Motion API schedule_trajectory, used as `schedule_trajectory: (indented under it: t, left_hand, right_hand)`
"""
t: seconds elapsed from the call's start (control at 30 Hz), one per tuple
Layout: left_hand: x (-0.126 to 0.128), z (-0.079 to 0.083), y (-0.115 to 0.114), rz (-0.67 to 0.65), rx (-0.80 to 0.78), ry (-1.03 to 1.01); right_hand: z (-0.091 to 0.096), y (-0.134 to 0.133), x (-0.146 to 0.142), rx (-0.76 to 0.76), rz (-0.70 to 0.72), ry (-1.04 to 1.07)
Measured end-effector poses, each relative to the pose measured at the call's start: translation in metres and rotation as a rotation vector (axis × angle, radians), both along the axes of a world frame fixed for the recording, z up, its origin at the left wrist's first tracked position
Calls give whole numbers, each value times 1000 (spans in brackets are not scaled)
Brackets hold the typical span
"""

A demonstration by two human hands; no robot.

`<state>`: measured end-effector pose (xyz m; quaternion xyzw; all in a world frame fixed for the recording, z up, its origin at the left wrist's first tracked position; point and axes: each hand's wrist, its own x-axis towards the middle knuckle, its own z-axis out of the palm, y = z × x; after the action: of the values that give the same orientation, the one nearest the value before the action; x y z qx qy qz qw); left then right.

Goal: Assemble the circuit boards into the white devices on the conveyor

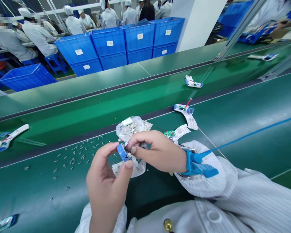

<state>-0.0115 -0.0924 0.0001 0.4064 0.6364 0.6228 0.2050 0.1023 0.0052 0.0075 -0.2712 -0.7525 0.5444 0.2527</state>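
Between the thumb and forefinger of my left hand (109, 184) is a small blue plastic housing part (123, 152), held by its ends and tilted. Red wire and small dark parts show at its right side. My right hand (157, 150), with a blue wrist strap (201, 163), is closed in a pinch right beside that part; what its fingertips hold is hidden. Behind and under my hands lies a clear plastic bag (122, 129) with small metal pieces. A white curved shell (183, 131) with a green circuit board (169, 133) lies just beyond my right wrist.
Many tiny metal pieces (72, 160) are scattered on the green bench (34, 194). White-and-blue housings lie right (190, 119) and left (13, 137), some on the green conveyor belt (111, 106). A blue cord (254, 131) runs rightward. Blue crates (109, 42) and people in white stand beyond.
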Motion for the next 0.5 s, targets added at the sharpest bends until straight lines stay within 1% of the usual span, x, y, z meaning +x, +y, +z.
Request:
schedule_trajectory:
  t: [0.23, 0.33, 0.43, 0.5]
  left_hand:
    - [-6, -3, -6, -69, -10, 427]
    - [-9, -2, -6, -103, 4, 577]
    - [-11, 0, -4, -182, 31, 736]
    - [-10, 2, -3, -249, 75, 820]
  right_hand:
    - [1, 6, 2, -87, 138, -52]
    - [2, 9, 4, -82, 170, -93]
    - [4, 11, 7, -33, 224, -98]
    - [5, 13, 9, -39, 259, -100]
